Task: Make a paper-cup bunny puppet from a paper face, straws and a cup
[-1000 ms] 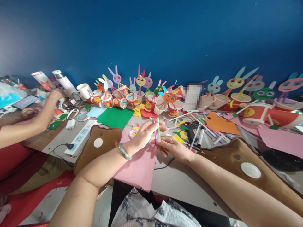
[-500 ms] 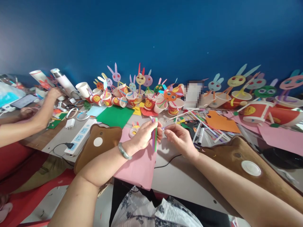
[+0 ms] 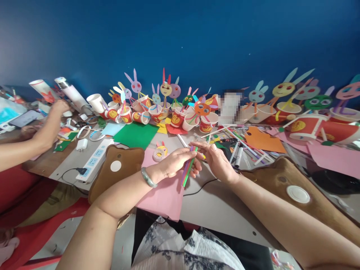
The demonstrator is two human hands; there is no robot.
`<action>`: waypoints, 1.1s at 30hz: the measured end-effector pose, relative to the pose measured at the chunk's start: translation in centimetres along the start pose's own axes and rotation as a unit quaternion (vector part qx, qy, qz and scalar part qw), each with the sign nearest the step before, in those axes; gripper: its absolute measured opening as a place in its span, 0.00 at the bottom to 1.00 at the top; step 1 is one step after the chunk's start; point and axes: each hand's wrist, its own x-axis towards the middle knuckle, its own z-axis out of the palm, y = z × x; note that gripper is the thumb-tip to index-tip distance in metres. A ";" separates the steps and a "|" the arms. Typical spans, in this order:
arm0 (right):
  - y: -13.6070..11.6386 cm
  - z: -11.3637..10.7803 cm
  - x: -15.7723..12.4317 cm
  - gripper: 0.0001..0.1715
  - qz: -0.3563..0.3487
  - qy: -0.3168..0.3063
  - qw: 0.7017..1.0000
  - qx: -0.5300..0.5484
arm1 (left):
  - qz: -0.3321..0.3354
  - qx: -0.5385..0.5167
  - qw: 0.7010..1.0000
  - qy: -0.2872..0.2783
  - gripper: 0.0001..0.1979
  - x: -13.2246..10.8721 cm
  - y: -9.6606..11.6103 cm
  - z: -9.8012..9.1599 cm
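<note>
A small bundle of green and purple straws [image 3: 189, 168] slants down out of my left hand [image 3: 177, 159], which is closed around it above the pink paper [image 3: 163, 191]. My right hand [image 3: 221, 161] is at the bundle's upper end, with its fingers stretched out toward my left fingertips. They seem to touch the straw tops, and I see nothing held in them. A roll of tape [image 3: 159, 153] with a yellow paper rabbit head behind it lies just beyond my left hand. A white marker-like stick [image 3: 182, 140] points toward my fingers.
Paper cups with rabbit figures [image 3: 177, 117] line the blue wall. Loose straws and pens [image 3: 247, 146] lie at right, beside orange paper [image 3: 263, 140]. Brown plush warmers [image 3: 126, 161] flank my arms. A power strip [image 3: 95, 159] and a co-worker's arm [image 3: 47, 131] are at left.
My right hand has moved left against the straws' upper end, and its fingers have straightened. The straws have tilted, with their upper ends now leaning right.
</note>
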 end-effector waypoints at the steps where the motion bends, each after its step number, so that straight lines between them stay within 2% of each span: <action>1: 0.1 0.0 0.1 0.41 -0.014 0.005 1.000 0.005 | 0.000 0.001 1.000 0.000 0.19 0.0 -0.1 -0.1; 3: 0.1 -0.1 0.2 0.37 -0.036 0.012 0.999 0.015 | -0.001 0.008 1.000 0.002 0.19 0.1 -0.3 -0.2; 5: 0.2 0.0 0.2 0.37 -0.039 0.013 0.999 0.016 | 0.003 0.015 1.000 0.000 0.19 0.1 -0.3 -0.3; 11: -1.1 0.4 0.1 0.37 -0.012 0.023 0.999 0.021 | 0.002 0.058 0.998 0.003 0.20 0.1 -0.4 -0.4; 14: -1.9 0.8 -0.1 0.30 0.020 0.028 0.999 0.029 | 0.012 0.090 0.996 -0.007 0.22 0.5 -1.1 -0.6; 17: -1.7 1.1 -0.2 0.23 0.049 0.011 0.996 0.081 | 0.015 0.088 0.996 -0.023 0.24 1.0 -2.1 -0.7; 20: -1.0 1.1 -0.1 0.24 0.078 -0.001 0.992 0.102 | -0.009 0.096 0.995 -0.020 0.24 1.3 -2.8 -0.5; 25: -0.6 0.9 0.2 0.25 0.081 0.028 0.995 0.054 | -0.028 0.076 0.997 -0.007 0.20 1.5 -2.8 -0.3; 33: -1.2 1.0 0.4 0.27 0.080 0.067 0.992 0.068 | -0.075 0.033 0.996 -0.018 0.19 0.8 -1.2 0.2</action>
